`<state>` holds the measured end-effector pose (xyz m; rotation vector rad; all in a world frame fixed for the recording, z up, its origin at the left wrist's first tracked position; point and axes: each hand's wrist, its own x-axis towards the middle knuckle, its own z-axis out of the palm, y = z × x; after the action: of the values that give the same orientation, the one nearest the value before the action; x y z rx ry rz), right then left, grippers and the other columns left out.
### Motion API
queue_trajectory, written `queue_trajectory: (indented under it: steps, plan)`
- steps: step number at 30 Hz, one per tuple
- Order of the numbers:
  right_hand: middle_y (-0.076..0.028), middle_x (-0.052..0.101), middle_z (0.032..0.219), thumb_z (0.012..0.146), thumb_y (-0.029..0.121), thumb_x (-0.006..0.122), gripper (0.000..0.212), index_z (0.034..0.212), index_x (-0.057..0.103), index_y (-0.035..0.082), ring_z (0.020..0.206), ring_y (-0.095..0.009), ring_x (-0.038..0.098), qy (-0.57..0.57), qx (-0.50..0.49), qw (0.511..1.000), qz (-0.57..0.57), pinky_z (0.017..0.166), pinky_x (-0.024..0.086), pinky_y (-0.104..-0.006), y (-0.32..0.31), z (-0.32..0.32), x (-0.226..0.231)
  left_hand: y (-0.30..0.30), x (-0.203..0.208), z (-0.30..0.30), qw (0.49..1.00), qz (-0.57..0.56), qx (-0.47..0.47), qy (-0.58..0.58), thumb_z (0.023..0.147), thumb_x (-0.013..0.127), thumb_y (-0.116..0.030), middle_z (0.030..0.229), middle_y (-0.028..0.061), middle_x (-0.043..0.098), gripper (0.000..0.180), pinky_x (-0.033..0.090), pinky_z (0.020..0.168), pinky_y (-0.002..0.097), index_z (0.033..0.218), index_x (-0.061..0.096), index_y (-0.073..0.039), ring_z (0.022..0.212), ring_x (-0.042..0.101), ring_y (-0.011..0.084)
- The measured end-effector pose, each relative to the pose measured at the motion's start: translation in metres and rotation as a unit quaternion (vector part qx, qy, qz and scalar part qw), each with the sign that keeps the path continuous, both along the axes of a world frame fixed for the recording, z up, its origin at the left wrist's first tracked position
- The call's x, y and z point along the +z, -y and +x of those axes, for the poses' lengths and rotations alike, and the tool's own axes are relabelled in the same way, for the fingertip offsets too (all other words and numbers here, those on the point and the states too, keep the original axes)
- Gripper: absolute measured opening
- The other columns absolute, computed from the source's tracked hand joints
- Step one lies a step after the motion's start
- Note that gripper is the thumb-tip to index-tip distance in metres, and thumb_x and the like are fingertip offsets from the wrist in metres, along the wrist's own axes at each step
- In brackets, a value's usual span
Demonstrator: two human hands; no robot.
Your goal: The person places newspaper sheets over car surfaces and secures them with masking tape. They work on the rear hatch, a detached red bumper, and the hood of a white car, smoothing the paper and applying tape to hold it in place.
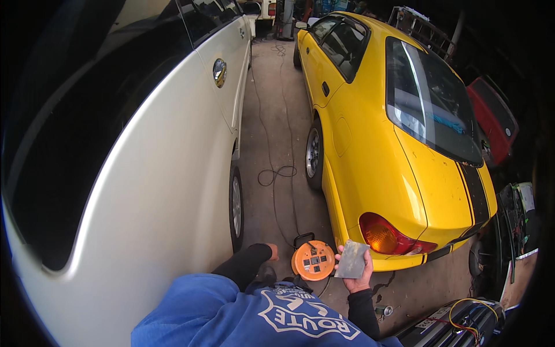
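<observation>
My right hand (359,282) holds a grey rectangular flat piece (352,259) with a pale, smeared surface; its exact kind cannot be told. The fingers and thumb grip it from the sides, beside the rear corner of a yellow car (370,191). Just to the left of the piece is an orange cable reel (313,260) with several dark sockets, standing on the floor. My left hand (273,251) hangs low at the end of a black sleeve, between a white car (167,191) and the reel. Its fingers are too small and turned away to make out.
Dark cable (276,173) runs loosely along the concrete floor (272,115) between the two cars. Near my right sleeve lies a small can (384,310). At lower right sits a dark bumper (425,331) with yellow wiring (474,301). A red car panel (492,115) stands beyond.
</observation>
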<state>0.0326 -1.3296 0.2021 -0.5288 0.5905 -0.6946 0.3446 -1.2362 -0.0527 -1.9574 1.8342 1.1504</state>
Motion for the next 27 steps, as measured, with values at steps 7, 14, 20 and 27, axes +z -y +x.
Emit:
queue_trajectory:
  steps: [7, 14, 20, 27]
  plan:
    - [-0.02, 0.062, 0.127, 0.095, 0.055, 0.05, 0.066, 0.141, 0.046, 0.008, 0.101, -0.033, 0.067, -0.036, 0.075, 0.996, 0.019, 0.074, 0.058, -0.0473, 0.101, 0.121, -0.011, 0.137, 0.078, 0.107, 0.968, -0.102, 0.156, -0.165, 0.089, 0.065, -0.035, 0.107, 0.0136, 0.073, 0.038, 0.053, 0.084, 0.0411, 0.114, 0.069, -0.006, 0.09, 0.07, 0.0312]
    - [-0.022, 0.062, 0.127, 0.096, 0.053, 0.049, 0.066, 0.141, 0.045, 0.004, 0.1, -0.034, 0.068, -0.002, 0.097, 0.995, 0.019, 0.074, 0.06, -0.0472, 0.259, 0.277, -0.051, 0.306, 0.059, 0.304, 0.958, -0.074, 0.201, -0.191, 0.089, 0.067, -0.033, 0.094, 0.0109, 0.073, 0.031, 0.052, 0.078, 0.0368, 0.102, 0.072, -0.005, 0.083, 0.067, 0.0222]
    - [-0.022, 0.062, 0.125, 0.099, 0.052, 0.046, 0.065, 0.142, 0.043, 0.004, 0.098, -0.032, 0.068, -0.003, 0.097, 0.995, 0.016, 0.073, 0.06, -0.0449, 0.416, 0.433, -0.022, 0.378, 0.038, 0.471, 0.911, -0.19, 0.349, -0.109, 0.089, 0.065, -0.028, 0.102, 0.0173, 0.072, 0.03, 0.052, 0.086, 0.0403, 0.105, 0.072, -0.005, 0.097, 0.069, 0.0327]
    - [-0.022, 0.059, 0.13, 0.098, 0.048, 0.049, 0.069, 0.147, 0.037, 0.001, 0.103, -0.031, 0.066, 0.04, 0.211, 0.976, -0.026, 0.077, 0.059, -0.0414, 0.564, 0.618, 0.006, 0.322, -0.045, 0.519, 0.935, 0.02, 0.348, -0.067, 0.089, 0.057, -0.031, 0.109, 0.0206, 0.07, 0.035, 0.051, 0.093, 0.0453, 0.111, 0.072, -0.008, 0.105, 0.066, 0.0375]
